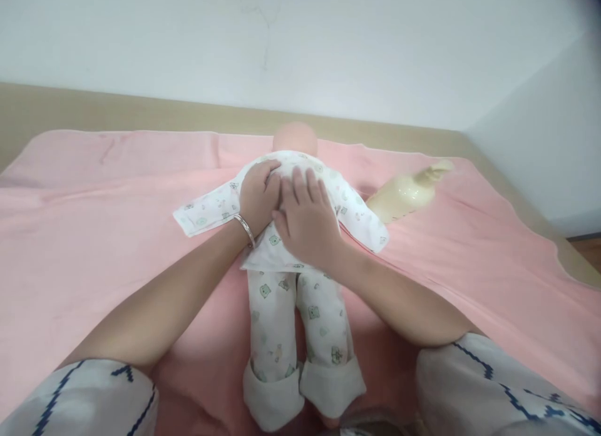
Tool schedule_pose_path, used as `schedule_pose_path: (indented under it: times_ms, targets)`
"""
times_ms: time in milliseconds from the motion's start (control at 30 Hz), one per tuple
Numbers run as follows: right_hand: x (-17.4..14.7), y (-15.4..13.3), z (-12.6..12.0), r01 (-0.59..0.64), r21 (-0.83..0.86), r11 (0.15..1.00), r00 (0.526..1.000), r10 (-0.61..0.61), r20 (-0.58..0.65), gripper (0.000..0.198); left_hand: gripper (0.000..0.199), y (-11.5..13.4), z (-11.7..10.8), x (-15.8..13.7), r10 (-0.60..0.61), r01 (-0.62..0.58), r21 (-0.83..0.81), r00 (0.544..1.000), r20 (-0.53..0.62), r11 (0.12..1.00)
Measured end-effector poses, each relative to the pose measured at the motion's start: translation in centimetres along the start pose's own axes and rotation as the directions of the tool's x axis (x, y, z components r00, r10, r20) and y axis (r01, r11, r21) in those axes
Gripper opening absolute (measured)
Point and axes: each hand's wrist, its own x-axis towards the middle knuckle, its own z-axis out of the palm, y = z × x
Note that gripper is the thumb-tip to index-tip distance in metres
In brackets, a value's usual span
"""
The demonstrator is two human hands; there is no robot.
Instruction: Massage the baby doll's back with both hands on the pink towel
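Note:
A baby doll [293, 139] lies stretched out, its bare head away from me and no face visible. It wears a white printed shirt [272, 251] with the sleeves spread to both sides, and matching trousers [272, 317] with turned-up cuffs. My left hand [260, 195], a silver bangle at its wrist, lies on the left side of the shirt's upper part. Beside it, my right hand [310, 220] rests flat on the shirt, palm down and fingers apart. Both hands are open and touch the cloth without gripping anything I can see.
A pink blanket [117, 229] covers most of the tan surface [84, 101] under the doll. To the right, a glossy cream pump bottle [406, 192] lies on its side near the doll's sleeve. A white wall [188, 42] rises behind.

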Motion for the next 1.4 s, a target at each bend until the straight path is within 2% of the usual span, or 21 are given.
schedule_pose_path:
  times_ms: [100, 233, 367, 500, 600, 800, 967, 1200, 1400]
  targets:
    - [-0.8, -1.1, 0.0, 0.080, -0.019, 0.997, 0.997, -0.080, 0.002, 0.066, 0.040, 0.0, -0.1, 0.1, -0.010, 0.010, 0.006, 1.000, 0.003, 1.000]
    - [0.2, 0.1, -0.2, 0.075, 0.052, 0.996, 0.996, -0.077, 0.040, 0.062, 0.039, 0.1, -0.1, 0.0, -0.014, 0.014, 0.002, 1.000, -0.002, 1.000]
    - [2.2, 2.4, -0.4, -0.018, 0.129, 0.991, 0.998, 0.009, 0.068, 0.060, 0.038, 0.2, -0.1, -0.1, -0.005, 0.005, 0.000, 1.000, -0.002, 1.000]
    - [3.0, 3.5, -0.7, -0.102, 0.110, 0.989, 0.993, 0.094, 0.077, 0.064, 0.038, 0.2, 0.0, -0.1, -0.014, 0.014, -0.009, 1.000, -0.004, 1.000]
    - [2.0, 2.5, -0.9, -0.074, 0.046, 0.996, 0.994, 0.070, 0.082, 0.065, 0.038, 0.1, 0.0, -0.1, -0.009, 0.009, -0.016, 1.000, -0.002, 1.000]
    - [-0.9, -1.0, -0.4, 0.099, -0.020, 0.995, 0.995, -0.099, 0.013, 0.072, 0.041, 0.3, -0.1, 0.0, -0.015, 0.015, -0.005, 1.000, 0.004, 1.000]
    - [-0.6, -0.8, -0.3, 0.093, 0.018, 0.995, 0.995, -0.094, 0.020, 0.066, 0.042, 0.3, -0.1, 0.1, -0.027, 0.027, 0.006, 1.000, -0.005, 1.000]
    - [1.1, 1.0, -0.7, 0.024, 0.118, 0.993, 0.998, -0.031, 0.060, 0.062, 0.040, -0.2, 0.1, 0.0, -0.011, 0.011, 0.037, 1.000, -0.001, 0.999]
    - [2.9, 3.3, -0.3, -0.117, 0.174, 0.978, 0.993, 0.111, 0.043, 0.062, 0.042, 0.4, 0.0, 0.3, -0.009, 0.006, 0.076, 0.999, 0.042, 0.997]
